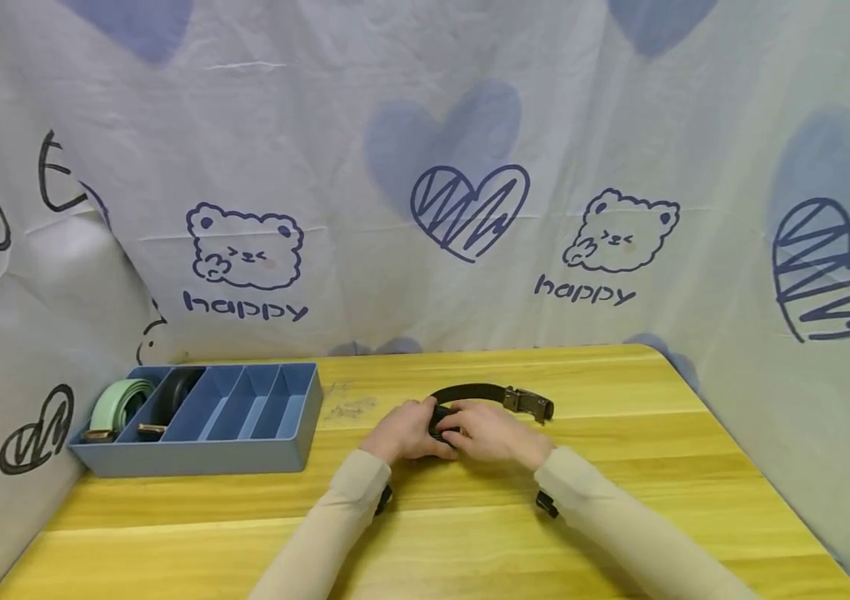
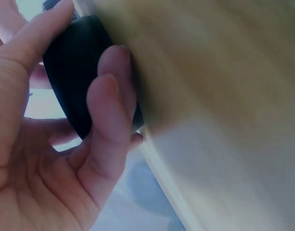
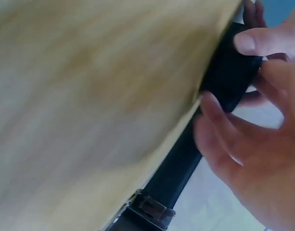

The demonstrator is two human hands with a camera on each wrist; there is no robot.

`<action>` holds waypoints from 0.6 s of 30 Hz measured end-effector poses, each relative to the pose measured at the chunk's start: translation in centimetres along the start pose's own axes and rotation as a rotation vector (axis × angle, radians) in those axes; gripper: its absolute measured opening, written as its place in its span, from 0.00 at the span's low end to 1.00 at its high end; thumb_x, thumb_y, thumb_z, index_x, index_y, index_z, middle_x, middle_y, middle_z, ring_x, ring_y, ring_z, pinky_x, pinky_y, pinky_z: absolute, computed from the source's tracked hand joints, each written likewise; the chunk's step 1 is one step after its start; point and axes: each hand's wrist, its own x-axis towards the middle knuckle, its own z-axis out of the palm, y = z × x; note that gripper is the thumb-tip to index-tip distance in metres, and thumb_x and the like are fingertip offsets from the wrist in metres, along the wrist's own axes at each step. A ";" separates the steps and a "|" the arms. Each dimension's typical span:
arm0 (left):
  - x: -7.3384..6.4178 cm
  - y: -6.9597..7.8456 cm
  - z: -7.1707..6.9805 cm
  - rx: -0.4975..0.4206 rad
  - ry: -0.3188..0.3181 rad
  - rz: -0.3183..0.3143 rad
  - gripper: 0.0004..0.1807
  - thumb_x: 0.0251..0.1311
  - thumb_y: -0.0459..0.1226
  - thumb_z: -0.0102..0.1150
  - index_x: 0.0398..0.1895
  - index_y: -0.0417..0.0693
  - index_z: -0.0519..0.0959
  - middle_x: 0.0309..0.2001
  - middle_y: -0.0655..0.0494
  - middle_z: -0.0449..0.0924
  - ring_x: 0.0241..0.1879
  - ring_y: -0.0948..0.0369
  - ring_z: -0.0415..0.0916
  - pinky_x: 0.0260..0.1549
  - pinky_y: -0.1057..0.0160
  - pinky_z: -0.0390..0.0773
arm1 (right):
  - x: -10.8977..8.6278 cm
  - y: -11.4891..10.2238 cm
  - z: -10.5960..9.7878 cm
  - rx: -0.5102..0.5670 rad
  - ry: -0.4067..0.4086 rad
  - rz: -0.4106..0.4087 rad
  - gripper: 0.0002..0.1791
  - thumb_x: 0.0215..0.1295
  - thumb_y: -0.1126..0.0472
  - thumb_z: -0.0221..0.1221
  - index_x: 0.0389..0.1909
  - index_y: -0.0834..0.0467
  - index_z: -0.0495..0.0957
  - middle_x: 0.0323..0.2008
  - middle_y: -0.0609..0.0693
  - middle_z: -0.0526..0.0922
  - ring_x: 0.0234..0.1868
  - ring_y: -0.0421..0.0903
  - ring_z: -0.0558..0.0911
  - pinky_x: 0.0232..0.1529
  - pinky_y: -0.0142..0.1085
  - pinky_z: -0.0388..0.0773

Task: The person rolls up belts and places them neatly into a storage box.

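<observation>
Both hands hold a dark belt that stands on its edge, part of it rolled into a coil. My left hand grips the coil from the left, fingers curled round its outside in the left wrist view. From the other side my right hand holds the same coil, with thumb and fingers on the black strap in the right wrist view. A loose length curves out behind the right hand and ends in a metal buckle. The fingers hide much of the coil.
A blue divided tray stands to the left on the wooden table. Its two leftmost compartments hold a rolled mint-green belt and a rolled black belt. Printed white cloth hangs behind and at both sides.
</observation>
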 end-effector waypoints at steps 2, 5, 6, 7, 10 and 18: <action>-0.1 0.1 0.1 -0.019 0.004 -0.003 0.42 0.49 0.59 0.75 0.60 0.44 0.72 0.45 0.45 0.83 0.27 0.56 0.78 0.33 0.59 0.79 | 0.0 -0.1 -0.2 0.018 -0.063 0.002 0.18 0.78 0.55 0.51 0.62 0.52 0.80 0.61 0.51 0.83 0.68 0.55 0.75 0.67 0.50 0.73; -0.2 0.3 0.0 -0.015 -0.001 -0.005 0.43 0.49 0.58 0.75 0.61 0.42 0.71 0.47 0.42 0.82 0.29 0.56 0.78 0.32 0.60 0.79 | 0.0 0.0 -0.5 0.030 -0.123 0.000 0.19 0.79 0.55 0.51 0.65 0.52 0.78 0.60 0.51 0.83 0.61 0.51 0.80 0.63 0.47 0.76; -0.2 0.4 0.0 -0.009 -0.009 -0.006 0.44 0.50 0.58 0.75 0.63 0.41 0.70 0.50 0.41 0.81 0.31 0.55 0.79 0.34 0.59 0.80 | 0.0 0.1 -0.5 0.028 -0.132 -0.010 0.19 0.79 0.55 0.51 0.65 0.52 0.77 0.59 0.51 0.83 0.58 0.50 0.82 0.62 0.46 0.77; -0.3 0.4 -0.1 -0.008 -0.020 -0.007 0.46 0.50 0.57 0.75 0.65 0.41 0.69 0.52 0.40 0.81 0.33 0.54 0.80 0.36 0.58 0.81 | 0.0 0.1 -0.5 0.029 -0.141 -0.020 0.19 0.79 0.55 0.51 0.65 0.53 0.77 0.58 0.51 0.84 0.56 0.49 0.83 0.60 0.45 0.78; -0.4 0.4 -0.4 0.007 -0.064 -0.017 0.51 0.52 0.56 0.74 0.74 0.44 0.62 0.62 0.37 0.75 0.48 0.49 0.80 0.47 0.52 0.81 | 0.0 0.2 -0.5 0.029 -0.155 -0.047 0.19 0.78 0.56 0.51 0.65 0.53 0.76 0.57 0.51 0.85 0.52 0.48 0.85 0.58 0.43 0.80; -0.4 0.0 -0.9 0.011 -0.143 -0.036 0.52 0.53 0.52 0.75 0.80 0.66 0.56 0.76 0.39 0.55 0.69 0.41 0.68 0.64 0.41 0.71 | -0.1 0.2 -1.0 -0.036 -0.206 0.018 0.20 0.78 0.57 0.51 0.68 0.50 0.74 0.56 0.52 0.83 0.52 0.48 0.82 0.57 0.43 0.79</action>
